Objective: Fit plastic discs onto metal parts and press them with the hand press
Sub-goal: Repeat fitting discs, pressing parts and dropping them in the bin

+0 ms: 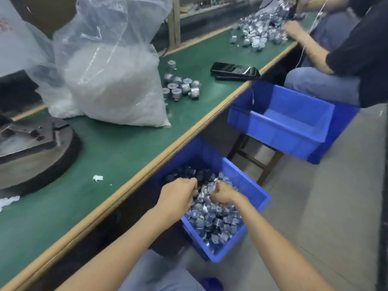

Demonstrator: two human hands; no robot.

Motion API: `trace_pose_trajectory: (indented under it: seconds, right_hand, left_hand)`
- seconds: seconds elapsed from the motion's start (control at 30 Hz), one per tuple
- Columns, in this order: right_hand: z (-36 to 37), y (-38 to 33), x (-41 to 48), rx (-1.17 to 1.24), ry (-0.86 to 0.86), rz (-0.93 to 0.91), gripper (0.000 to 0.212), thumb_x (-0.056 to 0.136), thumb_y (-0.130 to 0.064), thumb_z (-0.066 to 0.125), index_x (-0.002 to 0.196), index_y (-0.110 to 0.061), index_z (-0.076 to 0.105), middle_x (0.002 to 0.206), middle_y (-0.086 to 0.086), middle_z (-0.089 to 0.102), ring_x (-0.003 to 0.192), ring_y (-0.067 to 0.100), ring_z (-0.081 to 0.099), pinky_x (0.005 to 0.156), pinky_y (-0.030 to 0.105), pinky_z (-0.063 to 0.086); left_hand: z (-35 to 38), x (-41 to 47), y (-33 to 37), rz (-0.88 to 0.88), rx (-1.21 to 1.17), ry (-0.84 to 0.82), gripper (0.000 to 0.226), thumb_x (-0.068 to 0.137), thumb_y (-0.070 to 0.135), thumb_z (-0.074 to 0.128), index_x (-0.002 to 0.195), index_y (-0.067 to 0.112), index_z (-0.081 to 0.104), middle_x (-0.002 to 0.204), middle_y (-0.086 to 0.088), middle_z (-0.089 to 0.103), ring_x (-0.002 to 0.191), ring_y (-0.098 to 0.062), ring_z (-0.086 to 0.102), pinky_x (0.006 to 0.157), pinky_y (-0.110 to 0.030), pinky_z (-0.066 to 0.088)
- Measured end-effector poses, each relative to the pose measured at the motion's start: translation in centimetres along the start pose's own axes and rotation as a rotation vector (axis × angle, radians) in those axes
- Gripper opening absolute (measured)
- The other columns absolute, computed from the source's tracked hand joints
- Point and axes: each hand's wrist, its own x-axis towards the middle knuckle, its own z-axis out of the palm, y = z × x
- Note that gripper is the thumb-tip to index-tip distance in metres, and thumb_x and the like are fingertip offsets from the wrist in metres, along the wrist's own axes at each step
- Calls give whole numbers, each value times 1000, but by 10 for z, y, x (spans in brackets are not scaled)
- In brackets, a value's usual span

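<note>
Lower centre, the left hand point(178, 198) and right hand point(223, 195) dig into the blue bin point(255, 193), fingers curled around metal parts point(212, 217). These look hard, light and slippery, so they are probably best scooped in small handfuls.

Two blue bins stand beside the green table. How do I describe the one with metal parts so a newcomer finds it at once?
Follow the green table's wooden edge toward yourself. Below it sits the nearer blue bin, where the left hand and right hand dig. It is heaped with metal parts; the farther bin looks empty.
</note>
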Motion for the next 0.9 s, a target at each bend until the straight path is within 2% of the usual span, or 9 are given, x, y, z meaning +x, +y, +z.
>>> trace_pose_trajectory:
  seconds: [0.1, 0.17, 0.23, 0.27, 0.4, 0.5, 0.6, 0.73, 0.9]
  right_hand:
    - [10, 11, 9, 18, 120, 18, 18, 85, -13, 53, 69, -13, 45, 76, 6, 54, 76, 23, 54, 59, 26, 36]
    - [7, 12, 14, 25, 188, 26, 7, 86, -14, 52, 84, -7, 55, 93, 12, 59, 94, 28, 58, 70, 28, 40]
    - [-3, 11, 15, 49, 272, 28, 20, 87, -15, 52, 102, -6, 62, 110, 13, 61, 108, 31, 56, 85, 33, 45]
    - [-10, 7, 13, 78, 319, 6, 22, 87, -15, 52, 106, -7, 63, 111, 11, 63, 109, 31, 56, 87, 34, 45]
    - [-40, -37, -10, 263, 609, -234, 11, 87, -17, 54, 90, -15, 64, 77, -1, 63, 83, 20, 60, 72, 27, 42]
    - [-56, -85, -33, 416, 754, -493, 11, 88, -12, 56, 84, -16, 65, 63, -5, 57, 60, 10, 52, 66, 27, 42]
    - [-55, -138, -54, 466, 741, -719, 14, 88, -9, 58, 81, -19, 63, 60, -6, 58, 55, 10, 49, 59, 23, 41]
    - [-27, -218, -75, 423, 583, -953, 17, 88, -7, 60, 80, -22, 62, 57, -11, 54, 52, 4, 48, 54, 12, 36]
    - [30, -319, -102, 299, 339, -1183, 11, 87, -6, 60, 81, -12, 66, 54, -9, 54, 50, 6, 47, 55, 16, 37]
  left_hand:
    - [3, 2, -3, 24, -10, 73, 18, 98, 31, 42, 96, 16, 52, 93, 2, 61, 91, -19, 56, 68, -34, 42]
    - [-1, 3, -6, 26, -10, 109, 21, 98, 34, 41, 95, 17, 52, 92, 2, 62, 90, -19, 57, 65, -32, 39]
    - [-8, 5, -8, 30, 6, 123, 22, 99, 36, 40, 95, 17, 52, 92, 3, 63, 90, -19, 57, 63, -30, 36]
    - [-12, 6, -9, 34, 7, 130, 23, 99, 36, 40, 95, 17, 52, 92, 3, 63, 90, -18, 57, 62, -29, 35]
    - [-36, 7, -5, 87, -32, 213, 19, 98, 34, 43, 92, 17, 52, 90, 4, 62, 86, -18, 56, 62, -28, 36]
    - [-69, 1, -3, 131, -71, 334, 7, 91, 18, 52, 87, 13, 56, 82, 1, 61, 79, -23, 52, 66, -33, 38]
    - [-106, -19, -23, 69, -56, 457, 5, 80, 7, 57, 84, 10, 58, 76, -1, 61, 73, -24, 47, 66, -34, 34]
    - [-150, -65, -75, -58, 83, 526, 5, 80, 8, 57, 85, 9, 59, 78, -1, 62, 76, -25, 49, 69, -37, 36]
    - [-197, -141, -136, -375, 291, 596, 8, 80, 19, 60, 86, 13, 60, 83, -1, 64, 87, -27, 51, 72, -32, 26]
